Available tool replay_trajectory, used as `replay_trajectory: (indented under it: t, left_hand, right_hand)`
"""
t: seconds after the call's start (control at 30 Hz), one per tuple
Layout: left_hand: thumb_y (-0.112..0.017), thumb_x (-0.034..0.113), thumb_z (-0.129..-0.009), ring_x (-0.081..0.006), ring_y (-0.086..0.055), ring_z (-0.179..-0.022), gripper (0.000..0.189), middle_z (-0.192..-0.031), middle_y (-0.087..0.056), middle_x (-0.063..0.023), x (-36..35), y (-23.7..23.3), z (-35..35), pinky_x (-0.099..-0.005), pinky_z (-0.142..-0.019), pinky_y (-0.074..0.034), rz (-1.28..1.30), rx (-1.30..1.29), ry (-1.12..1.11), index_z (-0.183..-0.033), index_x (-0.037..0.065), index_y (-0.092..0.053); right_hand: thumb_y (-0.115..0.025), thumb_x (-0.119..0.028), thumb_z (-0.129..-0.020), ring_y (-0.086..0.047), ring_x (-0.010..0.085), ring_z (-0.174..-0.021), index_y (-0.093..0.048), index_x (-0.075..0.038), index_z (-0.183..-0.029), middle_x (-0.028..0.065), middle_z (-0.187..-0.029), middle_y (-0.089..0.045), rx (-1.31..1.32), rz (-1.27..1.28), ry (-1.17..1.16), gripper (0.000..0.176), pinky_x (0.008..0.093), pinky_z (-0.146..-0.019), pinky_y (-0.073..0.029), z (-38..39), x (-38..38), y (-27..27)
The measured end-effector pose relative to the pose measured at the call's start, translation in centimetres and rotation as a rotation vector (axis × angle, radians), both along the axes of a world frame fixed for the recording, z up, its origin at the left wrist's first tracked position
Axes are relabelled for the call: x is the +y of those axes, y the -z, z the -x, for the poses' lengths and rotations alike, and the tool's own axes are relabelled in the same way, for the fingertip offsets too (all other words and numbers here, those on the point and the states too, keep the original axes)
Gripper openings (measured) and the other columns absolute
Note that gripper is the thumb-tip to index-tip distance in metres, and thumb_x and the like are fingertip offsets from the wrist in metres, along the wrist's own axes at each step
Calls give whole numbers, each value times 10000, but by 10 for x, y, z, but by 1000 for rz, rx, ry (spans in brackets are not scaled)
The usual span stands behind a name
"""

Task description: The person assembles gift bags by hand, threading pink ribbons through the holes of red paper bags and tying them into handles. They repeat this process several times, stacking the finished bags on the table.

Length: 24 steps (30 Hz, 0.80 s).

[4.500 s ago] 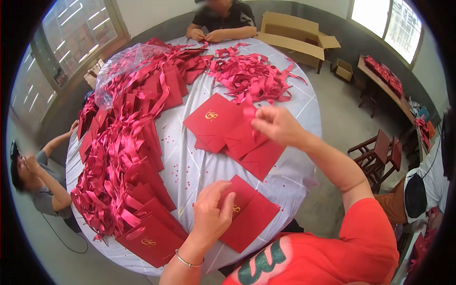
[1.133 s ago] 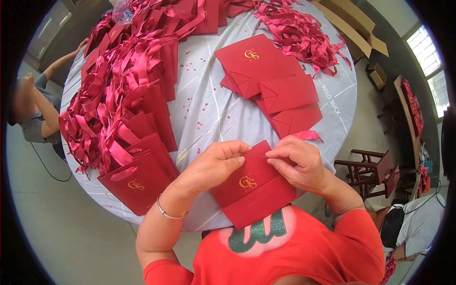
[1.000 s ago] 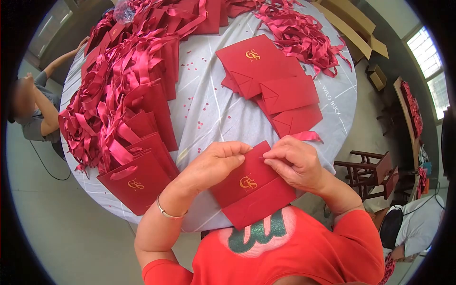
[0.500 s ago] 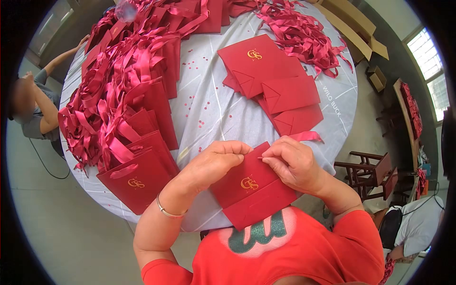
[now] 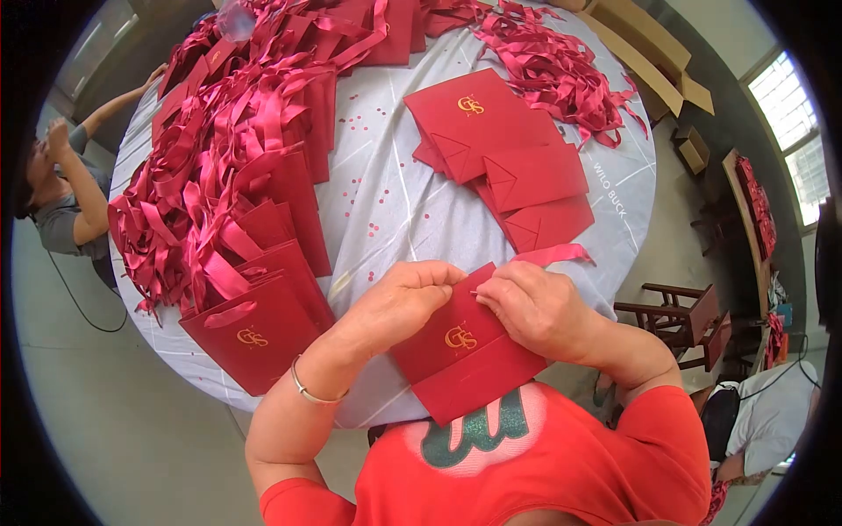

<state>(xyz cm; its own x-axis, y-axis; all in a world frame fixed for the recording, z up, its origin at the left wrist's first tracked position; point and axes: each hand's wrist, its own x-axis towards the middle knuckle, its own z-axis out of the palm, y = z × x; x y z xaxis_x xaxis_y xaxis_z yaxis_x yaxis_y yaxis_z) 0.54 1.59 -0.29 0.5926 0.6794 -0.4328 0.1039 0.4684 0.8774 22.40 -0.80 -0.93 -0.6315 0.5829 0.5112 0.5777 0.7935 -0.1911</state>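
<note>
A flat, folded red paper gift bag [image 5: 465,373] with a gold monogram lies before me at the table's near edge. My left hand [image 5: 408,298] is closed, its thumb and fingers pinching the bag's top edge. Just across that edge, my right hand [image 5: 535,302] is closed in a pinch, with a thin pale tip showing at its fingertips. A pink ribbon handle [image 5: 557,254] runs out from behind the right hand; its other end is hidden by the fingers.
Overlapping red bags [image 5: 535,175] lie beyond my hands, with a heap of loose ribbons [image 5: 561,74] behind them. Many ribboned bags [image 5: 246,337] stand along the left. Another person [image 5: 74,193] sits at left. Right are a wooden chair [image 5: 688,316] and cardboard box [image 5: 649,53].
My right hand has shifted slightly left, and its fingers have closed more tightly around the thin tip. My left hand and the bag stay nearly in place.
</note>
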Motion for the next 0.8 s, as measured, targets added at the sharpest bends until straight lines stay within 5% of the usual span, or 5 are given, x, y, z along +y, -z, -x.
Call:
replay_trajectory:
  t: [0.33, 0.6, 0.7, 0.77, 0.8]
  left_hand:
    - [-451, 53, -921, -111, -585, -885, 256, -913, -669, -58, -5, 14, -3, -282, -813, -477, -276, 116, 10, -1060, -44, -643]
    - [-476, 46, -938, -58, -547, -837, 218, -855, -648, -10, -9, 11, -3, -247, -757, -473, -464, 137, 45, -1061, -31, -639]
    - [-557, 101, -882, -360, -669, -795, 180, -827, -664, -247, -16, 7, -8, -399, -700, -508, -593, 197, 10, -943, -53, -627]
    - [-634, 47, -876, -49, -514, -648, 113, -662, -596, -26, -22, -2, -11, -270, -556, -443, -622, 271, -105, -941, -35, -593]
    - [-683, 48, -837, -77, -522, -544, 146, -580, -589, -66, -23, -6, -12, -285, -506, -430, -726, 329, -123, -883, -24, -564]
  right_hand:
    - [-609, -39, -794, -598, 251, -652, -518, -20, -760, 116, -779, -527, -323, 63, 43, 99, 317, -538, -505, 18, -1, -17]
    - [-768, -76, -757, -615, 184, -720, -656, -33, -834, 81, -793, -624, 157, 653, 75, 142, 310, -632, -483, 8, 21, -22]
    - [-748, -212, -815, -655, 189, -789, -660, -8, -829, 89, -791, -660, 240, 854, -106, 223, 337, -667, -500, 5, 32, -42]
    - [-681, -158, -869, -608, 97, -675, -650, 8, -837, 37, -765, -651, 267, 1148, -7, 172, 282, -568, -474, 5, 43, -48]
    - [-665, -109, -875, -584, 70, -640, -649, 9, -853, 16, -758, -642, 241, 1374, 84, 121, 259, -540, -461, 10, 48, -62]
